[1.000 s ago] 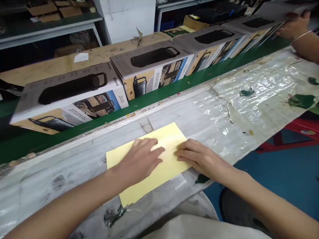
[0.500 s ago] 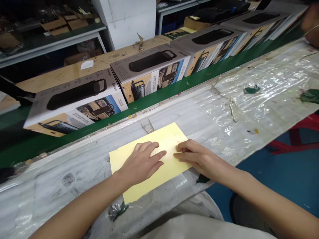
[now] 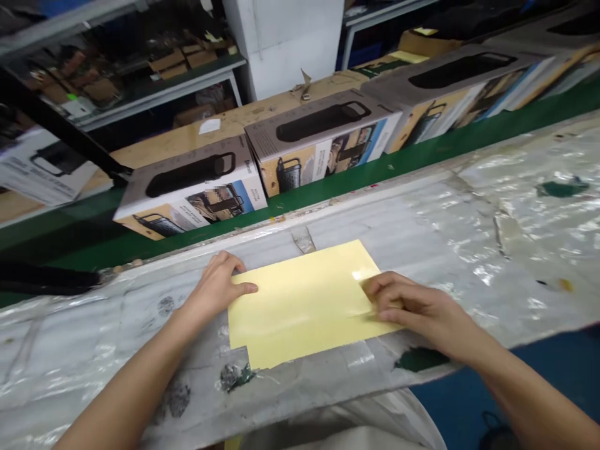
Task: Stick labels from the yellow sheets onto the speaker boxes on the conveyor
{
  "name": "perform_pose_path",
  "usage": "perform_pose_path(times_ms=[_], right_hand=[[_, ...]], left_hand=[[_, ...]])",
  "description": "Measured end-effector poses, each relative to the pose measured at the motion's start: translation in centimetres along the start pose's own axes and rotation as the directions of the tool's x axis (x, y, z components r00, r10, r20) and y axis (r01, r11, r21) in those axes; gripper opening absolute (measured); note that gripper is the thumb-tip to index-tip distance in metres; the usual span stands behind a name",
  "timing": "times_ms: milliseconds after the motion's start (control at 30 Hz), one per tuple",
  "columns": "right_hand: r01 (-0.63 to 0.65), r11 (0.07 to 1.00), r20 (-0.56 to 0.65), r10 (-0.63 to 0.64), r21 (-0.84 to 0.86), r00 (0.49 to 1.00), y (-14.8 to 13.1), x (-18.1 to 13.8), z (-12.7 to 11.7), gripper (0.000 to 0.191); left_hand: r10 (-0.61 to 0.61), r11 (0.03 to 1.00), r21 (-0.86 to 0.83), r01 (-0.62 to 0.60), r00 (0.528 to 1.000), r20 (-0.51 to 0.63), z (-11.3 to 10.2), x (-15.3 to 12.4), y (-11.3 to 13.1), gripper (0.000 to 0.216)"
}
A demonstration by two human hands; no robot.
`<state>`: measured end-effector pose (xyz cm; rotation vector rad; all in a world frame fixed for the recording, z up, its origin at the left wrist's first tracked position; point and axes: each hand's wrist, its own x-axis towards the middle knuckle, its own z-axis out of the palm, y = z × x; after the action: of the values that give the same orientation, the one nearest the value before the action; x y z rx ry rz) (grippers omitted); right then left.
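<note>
A pale yellow sheet point(image 3: 304, 306) lies flat on the plastic-covered worktop point(image 3: 422, 219) in front of me. My left hand point(image 3: 213, 290) grips the sheet's upper left corner, thumb on top and fingers curled at the edge. At the sheet's right edge, my right hand point(image 3: 415, 306) is closed with fingertips pinched on the paper. A small corner is cut out of the sheet at its lower left.
Beyond the worktop runs a green conveyor belt point(image 3: 375, 172) carrying several printed speaker boxes point(image 3: 187, 187), point(image 3: 323, 134). Cardboard and metal shelves stand behind it. Dark green tape patches point(image 3: 419, 359) mark the plastic. Blue floor point(image 3: 469, 406) shows at the lower right.
My left hand slid from the sheet's middle to its left corner, and my right hand shifted to the right edge. The other person's hand at the far right has left view.
</note>
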<state>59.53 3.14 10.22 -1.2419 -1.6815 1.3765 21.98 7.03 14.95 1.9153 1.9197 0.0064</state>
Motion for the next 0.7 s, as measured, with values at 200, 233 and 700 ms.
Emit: perform_pose_path(times_ms=[200, 233, 700], right_hand=[[-0.11, 0.962, -0.263, 0.177, 0.251, 0.948, 0.7, 1.7, -2.2, 0.034], [-0.098, 0.962, -0.286, 0.172, 0.253, 0.943, 0.5, 2.2, -2.5, 0.033], [0.237, 0.954, -0.134, -0.214, 0.185, 0.968, -9.4, 12.8, 1.1, 0.04]], left_hand=[[0.016, 0.993, -0.115, -0.013, 1.0, 0.022, -1.3, 0.0, -0.3, 0.036], [0.02, 0.991, -0.134, -0.022, 1.0, -0.015, -2.1, 0.2, -0.2, 0.034], [-0.063, 0.971, 0.181, 0.159, 0.893, -0.445, -7.8, 14.9, 5.4, 0.075]])
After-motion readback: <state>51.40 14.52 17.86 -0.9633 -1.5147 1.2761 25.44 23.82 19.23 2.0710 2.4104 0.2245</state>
